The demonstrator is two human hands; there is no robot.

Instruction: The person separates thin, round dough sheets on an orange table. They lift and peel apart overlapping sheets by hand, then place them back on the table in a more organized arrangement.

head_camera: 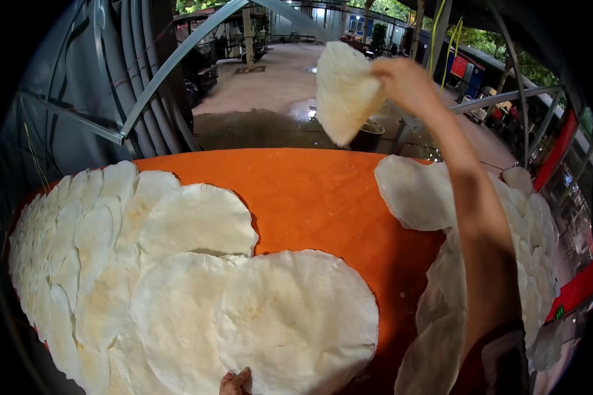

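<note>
My right hand (400,81) is raised above the far edge of the orange tabletop (316,197), pinching a thin off-white sheet (346,94) that hangs down and is slightly blurred. At the bottom of the view, my left hand (234,381) grips the near edge of a large round sheet (301,316) between thumb and fingers. That sheet lies flat and partly covers another round sheet (178,316) on its left. Behind them rests a further sheet (197,217). The material looks like thin flatbread or dried skin; I cannot tell which.
Many overlapping sheets (94,232) cover the table's left side. On the right, more sheets (435,306) lie partly behind my right arm. Metal frame bars (173,64) rise past the far edge. A bucket (370,131) stands on wet ground beyond.
</note>
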